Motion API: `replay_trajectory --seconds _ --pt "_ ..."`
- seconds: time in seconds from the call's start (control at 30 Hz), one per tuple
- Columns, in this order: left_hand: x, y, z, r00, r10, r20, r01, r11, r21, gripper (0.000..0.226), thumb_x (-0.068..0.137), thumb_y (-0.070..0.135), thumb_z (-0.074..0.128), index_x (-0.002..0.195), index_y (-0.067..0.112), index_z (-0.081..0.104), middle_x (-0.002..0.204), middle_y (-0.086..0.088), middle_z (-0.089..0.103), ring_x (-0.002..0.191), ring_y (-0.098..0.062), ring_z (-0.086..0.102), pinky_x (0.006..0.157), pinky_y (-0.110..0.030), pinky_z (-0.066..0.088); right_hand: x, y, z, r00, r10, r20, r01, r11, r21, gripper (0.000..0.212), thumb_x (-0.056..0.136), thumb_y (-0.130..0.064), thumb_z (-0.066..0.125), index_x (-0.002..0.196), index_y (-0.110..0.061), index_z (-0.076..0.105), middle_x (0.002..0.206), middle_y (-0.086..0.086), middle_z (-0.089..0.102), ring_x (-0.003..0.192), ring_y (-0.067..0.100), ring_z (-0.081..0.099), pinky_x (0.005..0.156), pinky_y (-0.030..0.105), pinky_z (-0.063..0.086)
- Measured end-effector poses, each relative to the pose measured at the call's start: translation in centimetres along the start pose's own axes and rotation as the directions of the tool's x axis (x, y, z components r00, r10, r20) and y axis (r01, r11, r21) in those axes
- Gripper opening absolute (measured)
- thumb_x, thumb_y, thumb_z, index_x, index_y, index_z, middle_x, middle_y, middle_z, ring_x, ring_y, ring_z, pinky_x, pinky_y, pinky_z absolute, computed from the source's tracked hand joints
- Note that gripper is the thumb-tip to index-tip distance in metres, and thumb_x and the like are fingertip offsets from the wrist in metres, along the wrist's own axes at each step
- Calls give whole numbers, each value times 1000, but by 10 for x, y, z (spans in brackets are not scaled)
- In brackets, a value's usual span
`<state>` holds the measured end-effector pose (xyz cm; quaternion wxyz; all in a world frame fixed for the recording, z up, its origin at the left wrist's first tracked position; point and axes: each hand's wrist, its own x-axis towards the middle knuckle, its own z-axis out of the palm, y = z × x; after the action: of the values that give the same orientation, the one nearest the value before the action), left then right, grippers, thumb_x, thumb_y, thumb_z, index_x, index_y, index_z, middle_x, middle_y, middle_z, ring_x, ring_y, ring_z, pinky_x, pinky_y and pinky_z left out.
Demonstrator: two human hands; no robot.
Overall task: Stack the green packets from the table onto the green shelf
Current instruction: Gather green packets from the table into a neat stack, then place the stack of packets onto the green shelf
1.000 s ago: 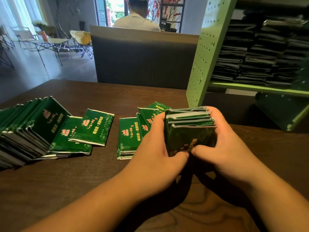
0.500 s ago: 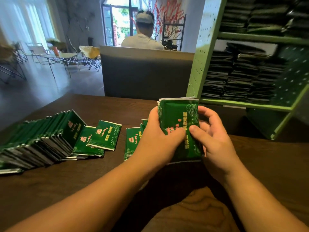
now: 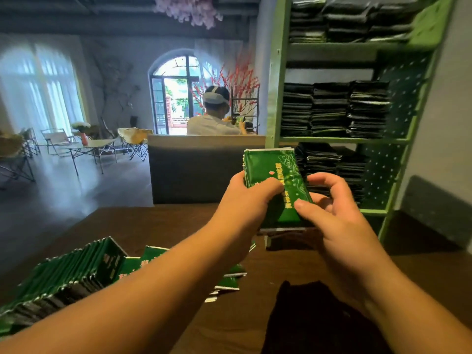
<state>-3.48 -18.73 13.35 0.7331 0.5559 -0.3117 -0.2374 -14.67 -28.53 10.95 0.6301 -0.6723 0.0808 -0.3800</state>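
Both hands hold one bundle of green packets (image 3: 274,185), lifted clear of the table (image 3: 421,274) in front of the green shelf (image 3: 274,72). My left hand (image 3: 245,198) clamps its left edge, thumb across the printed face; my right hand (image 3: 339,215) pinches the lower right corner, fingers curled behind. I judge the packets light, glossy, and liable to slide apart, so edge pressure suits. Forearms extend forward, wrists raised.
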Motion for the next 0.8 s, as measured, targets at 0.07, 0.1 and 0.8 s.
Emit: replay_trajectory --seconds 0.07,0.1,0.8 --pt "5 15 11 999 -13 32 13 1000 1 10 91 5 63 95 13 68 79 -7 74 69 -20 72 59 -30 56 6 -13 -8 1000 -21 -7 21 1000 -14 41 93 -3 66 111 -38 58 114 5 71 94 22 74 87 45 60" --pt "8 18 13 999 -27 31 27 1000 3 9 90 6 63 94 13 68 77 -7 74 67 -21 72 59 -30 56 8 -16 -8 1000 -19 2 19 1000 -20 42 93 -2 65 112 -39 59 115 4 71 97 23 74 89 47 60" --pt "50 94 34 1000 8 27 -11 993 119 49 98 39 57 145 37 45 111 -7 63 93 -22 60 79 -39 45 130 -140 -43 945 38 -324 -24 999 49 27 95 -4 48 102 -22 68 108 10 66 88 31 69 68 39 56"
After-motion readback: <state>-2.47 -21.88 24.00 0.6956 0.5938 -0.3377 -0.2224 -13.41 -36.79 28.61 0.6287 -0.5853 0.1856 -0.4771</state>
